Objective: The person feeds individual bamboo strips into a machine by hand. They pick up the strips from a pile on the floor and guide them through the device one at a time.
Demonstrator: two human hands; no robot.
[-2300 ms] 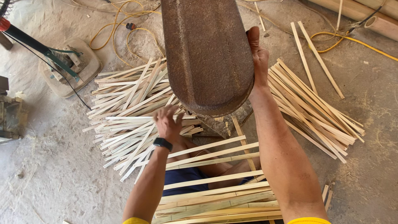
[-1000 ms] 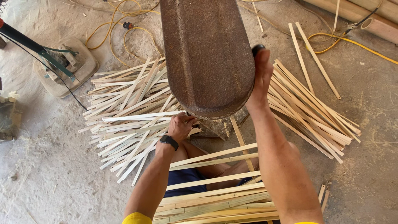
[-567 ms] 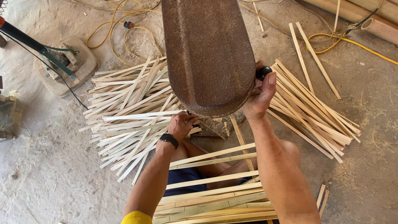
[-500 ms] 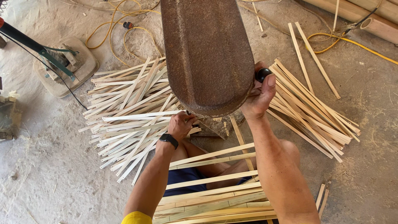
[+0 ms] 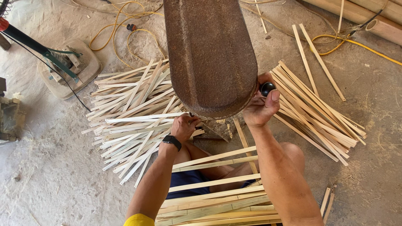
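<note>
Two hands: we have both up at the lower edge of the rusty metal guard (image 5: 209,54), which fills the top middle of the view.
Right hand (image 5: 259,109): fingers curled shut around a black knob (image 5: 267,88) at the guard's right edge, thumb up beside it.
Left hand (image 5: 183,127): closed on the end of a pale bamboo strip (image 5: 146,118) just under the guard's rounded tip; we cannot see the fingertips well, so the pinch may be looser than it looks. A black watch (image 5: 171,142) sits on that wrist.
Strip position: it lies level, running left from our hand over the left pile of strips (image 5: 130,121).
Left pile: pale strips fanned out on the dusty floor (image 5: 50,180), crossing each other.
Right pile of strips (image 5: 314,113): yellower, slanting down to the right, just beside our right hand.
Lap: more strips (image 5: 213,196) lie across our knees, roughly parallel.
Far left: a green-framed stand on a pad (image 5: 69,67), well apart from us.
Top: yellow cable (image 5: 356,42) trailing over the floor.
</note>
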